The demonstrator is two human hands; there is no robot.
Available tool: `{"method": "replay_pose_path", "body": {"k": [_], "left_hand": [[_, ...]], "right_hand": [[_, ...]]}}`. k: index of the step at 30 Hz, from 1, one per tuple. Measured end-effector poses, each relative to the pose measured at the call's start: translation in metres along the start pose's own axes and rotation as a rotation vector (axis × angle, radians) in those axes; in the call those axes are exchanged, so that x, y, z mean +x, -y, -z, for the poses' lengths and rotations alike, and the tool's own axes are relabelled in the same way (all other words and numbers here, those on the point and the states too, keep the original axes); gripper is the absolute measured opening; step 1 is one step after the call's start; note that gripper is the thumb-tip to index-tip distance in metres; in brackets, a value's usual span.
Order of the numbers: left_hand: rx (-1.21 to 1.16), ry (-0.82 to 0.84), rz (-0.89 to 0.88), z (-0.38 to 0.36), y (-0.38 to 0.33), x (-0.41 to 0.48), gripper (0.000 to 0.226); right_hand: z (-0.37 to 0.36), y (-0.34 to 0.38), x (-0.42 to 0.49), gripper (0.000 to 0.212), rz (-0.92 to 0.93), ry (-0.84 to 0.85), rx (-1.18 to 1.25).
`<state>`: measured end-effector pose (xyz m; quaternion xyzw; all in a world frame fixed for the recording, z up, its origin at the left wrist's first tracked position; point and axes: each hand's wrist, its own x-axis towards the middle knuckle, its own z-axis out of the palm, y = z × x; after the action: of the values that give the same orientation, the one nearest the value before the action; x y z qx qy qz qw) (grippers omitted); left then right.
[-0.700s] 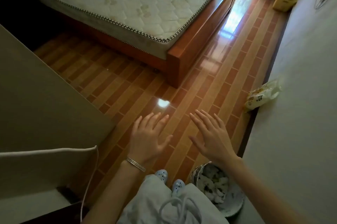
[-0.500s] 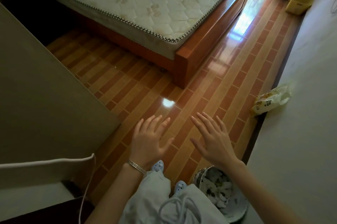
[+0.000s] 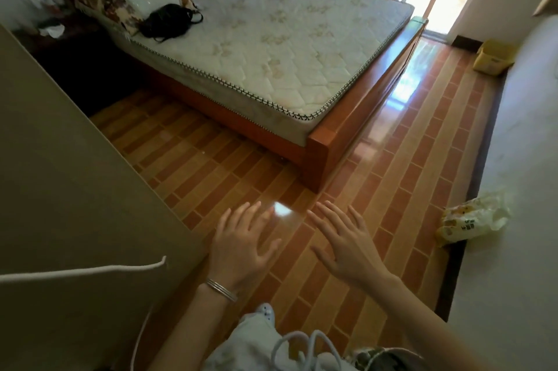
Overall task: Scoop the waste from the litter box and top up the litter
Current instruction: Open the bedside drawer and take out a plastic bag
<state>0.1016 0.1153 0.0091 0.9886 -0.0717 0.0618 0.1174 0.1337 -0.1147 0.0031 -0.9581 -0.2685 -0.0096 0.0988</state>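
Observation:
My left hand (image 3: 244, 247) and my right hand (image 3: 347, 247) are both held out over the tiled floor, palms down, fingers spread and empty. A silver bangle circles my left wrist. A yellow box (image 3: 492, 59), possibly the litter box, sits on the floor at the far right by the wall. A yellow-and-white bag (image 3: 471, 219), possibly litter, leans against the right wall. No scoop shows.
A wooden bed (image 3: 356, 117) with a bare mattress fills the middle, with pillows and a black bag (image 3: 166, 22) on it. A beige panel (image 3: 60, 174) stands close on my left. A waste bin's rim (image 3: 389, 354) shows at the bottom right. A bright doorway lies beyond.
My view has tilted up, bringing the whole bed and the doorway into sight while the bin slipped toward the bottom edge. Both hands stay spread and empty.

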Motion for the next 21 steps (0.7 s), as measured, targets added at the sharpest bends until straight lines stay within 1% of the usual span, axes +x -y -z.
{"method": "replay_pose_path", "body": {"k": [4,10,15,21], "left_hand": [[0.027,-0.031,0.003,0.014,0.039,0.04,0.059],[0.015,-0.022,0.035,0.022,0.084,0.067,0.059],[0.024,0.002,0.09,0.015,0.111,0.082,0.059],[0.046,0.055,0.184,-0.001,0.131,0.128,0.059]], "right_hand": [[0.011,0.007,0.059,0.059,0.025,-0.054,-0.024],[0.007,0.026,0.121,0.057,0.029,-0.112,0.065],[-0.014,0.031,0.159,0.057,0.059,-0.048,0.104],[-0.029,0.006,0.22,0.058,0.112,0.052,0.09]]}}
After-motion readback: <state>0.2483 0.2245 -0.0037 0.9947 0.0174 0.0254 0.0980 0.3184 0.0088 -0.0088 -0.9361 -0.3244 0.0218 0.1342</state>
